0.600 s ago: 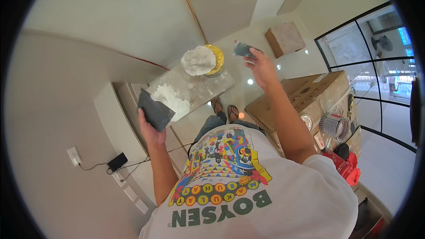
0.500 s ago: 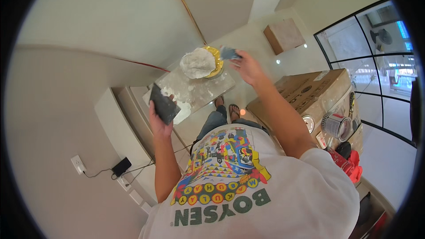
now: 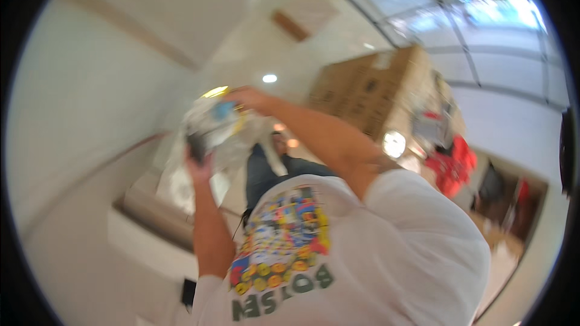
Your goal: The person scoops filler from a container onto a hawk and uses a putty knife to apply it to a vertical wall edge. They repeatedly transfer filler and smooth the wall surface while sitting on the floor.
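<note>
The view is smeared by motion. My left hand [image 3: 199,168] is closed on a dark flat plate [image 3: 196,147], held up at the left in front of the putty. My right hand [image 3: 249,100] reaches across to the yellow-rimmed tub [image 3: 215,92] and is closed on a blue-grey scraper [image 3: 223,110]. The scraper's blade is over or against the white putty [image 3: 199,119] heaped at the tub; whether it touches cannot be made out. Below the tub is a putty-smeared board [image 3: 211,190].
A large cardboard box [image 3: 362,87] stands to my right, with a paint can [image 3: 428,124] and a red item [image 3: 452,166] on its near side. A smaller box [image 3: 302,15] sits farther off. Walls rise at the left; a black-framed glass partition [image 3: 447,30] is at the right.
My view has swung to the right. My right hand has brought the scraper over to the putty, closer to my left hand. The dark plate is now seen more edge-on.
</note>
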{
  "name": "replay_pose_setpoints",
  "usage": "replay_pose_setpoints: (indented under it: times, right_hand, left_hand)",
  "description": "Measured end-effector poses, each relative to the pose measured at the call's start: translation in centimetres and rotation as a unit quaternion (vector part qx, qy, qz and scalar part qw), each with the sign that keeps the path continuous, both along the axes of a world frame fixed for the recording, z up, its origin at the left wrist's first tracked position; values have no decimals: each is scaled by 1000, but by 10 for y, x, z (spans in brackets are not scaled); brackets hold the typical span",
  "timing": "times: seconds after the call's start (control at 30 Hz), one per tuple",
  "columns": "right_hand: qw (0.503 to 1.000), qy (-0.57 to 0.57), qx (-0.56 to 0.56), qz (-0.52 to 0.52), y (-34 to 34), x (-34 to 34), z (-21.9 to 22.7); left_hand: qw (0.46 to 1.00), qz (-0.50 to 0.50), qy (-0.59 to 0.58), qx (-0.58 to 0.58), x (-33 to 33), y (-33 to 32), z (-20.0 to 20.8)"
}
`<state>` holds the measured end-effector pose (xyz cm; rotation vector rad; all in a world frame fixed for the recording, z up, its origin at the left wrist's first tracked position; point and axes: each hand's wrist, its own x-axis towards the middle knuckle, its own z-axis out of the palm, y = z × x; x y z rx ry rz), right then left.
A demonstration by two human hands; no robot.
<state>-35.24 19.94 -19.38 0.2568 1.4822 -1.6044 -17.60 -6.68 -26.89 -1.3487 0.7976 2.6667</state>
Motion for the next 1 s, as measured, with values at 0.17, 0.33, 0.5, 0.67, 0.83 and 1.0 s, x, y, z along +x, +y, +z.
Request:
replay_pose_setpoints:
  times: [0.17,0.33,0.5,0.67,0.83,1.0]
  right_hand:
    - [999,40,18,13,1,-7,2]
    - [930,275,176,169,-32,3,-17]
    - [871,395,220,194,-55,19,-15]
    - [854,336,270,290,-68,21,-7]
    - [857,352,307,215,-74,23,-31]
    - [990,71,80,95,-34,20,-19]
  left_hand:
    - [989,45,126,67,-1,-50,10]
    - [978,97,176,53,38,-118,64]
    - [976,146,153,-53,74,-145,108]
    - [980,149,127,-38,87,-142,124]
    - [990,78,121,-5,97,-134,124]
    - [982,175,61,-24,127,-110,120]
